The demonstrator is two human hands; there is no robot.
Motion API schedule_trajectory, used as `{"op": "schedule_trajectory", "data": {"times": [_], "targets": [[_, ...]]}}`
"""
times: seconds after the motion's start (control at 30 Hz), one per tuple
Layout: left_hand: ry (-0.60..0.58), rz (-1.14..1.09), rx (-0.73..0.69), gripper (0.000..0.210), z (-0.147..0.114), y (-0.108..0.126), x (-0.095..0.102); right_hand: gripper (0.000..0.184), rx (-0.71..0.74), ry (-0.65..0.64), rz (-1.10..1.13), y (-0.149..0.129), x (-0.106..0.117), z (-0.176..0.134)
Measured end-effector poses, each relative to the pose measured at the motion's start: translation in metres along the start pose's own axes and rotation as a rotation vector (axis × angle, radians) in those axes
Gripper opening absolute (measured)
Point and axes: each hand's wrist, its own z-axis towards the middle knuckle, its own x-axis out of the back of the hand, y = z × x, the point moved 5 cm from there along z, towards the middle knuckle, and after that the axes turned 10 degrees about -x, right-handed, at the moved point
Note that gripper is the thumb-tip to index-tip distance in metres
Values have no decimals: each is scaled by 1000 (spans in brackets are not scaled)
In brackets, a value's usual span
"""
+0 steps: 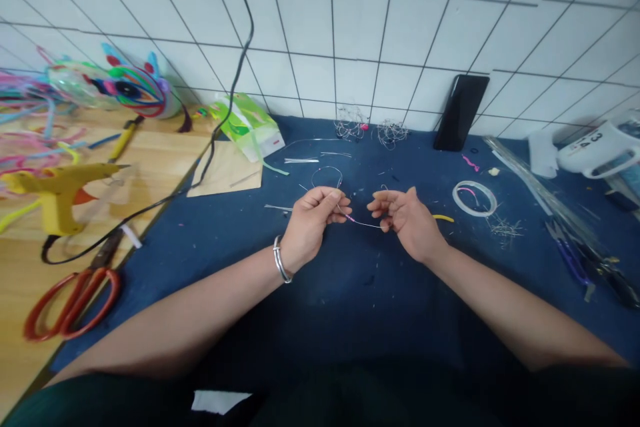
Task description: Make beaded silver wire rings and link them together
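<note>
My left hand point(320, 217), with a silver bangle on its wrist, is closed in a pinch on a thin silvery wire. A short pink-purple section point(350, 219) shows on the wire just right of my fingertips. Beyond that hand the wire seems to bend into a loose loop point(327, 169). Its other end reaches the lower fingertips of my right hand point(407, 220). That hand's fingers are loosely curled and its thumb is raised away from them; a thin bit of wire shows above the forefinger. Whether the fingers grip the wire is unclear.
On the blue mat lie a white wire coil point(475, 198), wire scraps point(506, 227), tangled wire point(393, 133) and pliers point(570, 257). A phone point(461, 112) leans on the tiled wall by a white mug point(600, 150). Leftward are red-handled scissors point(75, 303), a yellow glue gun point(60, 190) and its black cord point(125, 219).
</note>
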Motion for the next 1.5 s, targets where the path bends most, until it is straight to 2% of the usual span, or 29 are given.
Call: {"op": "schedule_trajectory", "data": {"times": [0.1, 0.2, 0.37, 0.43, 0.6, 0.77, 0.9, 1.0, 1.07, 1.13, 1.2, 1.27, 1.37, 1.5], "targets": [[44, 47, -47, 21, 5, 0, 5, 38, 49, -36, -100, -9, -9, -6], [37, -35, -30, 19, 6, 2, 5, 26, 63, 1, -144, -14, -14, -9], [-128, -434, 26, 12, 1, 15, -11, 25, 15, 57, -8, -12, -18, -1], [-181, -525, 12, 11, -2, 21, -16, 24, 5, 60, 53, -11, -21, 3], [-242, -500, -29, 14, -5, 24, -20, 24, 74, 104, 61, -16, -33, 7], [-212, -439, -46, 15, 0, 18, -13, 27, 47, 104, -52, -11, -38, 10], [-208, -407, -26, 16, 2, 11, -10, 32, 7, 19, -297, -11, -34, 9], [-187, -389, -17, 15, 2, 5, -8, 38, -3, 1, -576, -22, -16, 1], [-164, -386, -15, 15, 3, 2, -6, 43, 38, 97, -848, -34, 9, -10], [-152, -392, -4, 15, 4, -2, -5, 44, 120, 205, -1242, -41, 34, -25], [-147, -406, 17, 14, 6, -5, -4, 59, 175, 267, -1585, -38, 55, -42], [-139, -424, 41, 13, 7, -8, -4, 65, 180, 266, -1789, -25, 67, -55], [-129, -459, 80, 12, 8, -9, -5, 51, 238, 311, -1928, -7, 70, -65], [-147, -522, 119, 13, 7, -4, -7, 35, 309, 304, -1922, 2, 64, -59]]}}
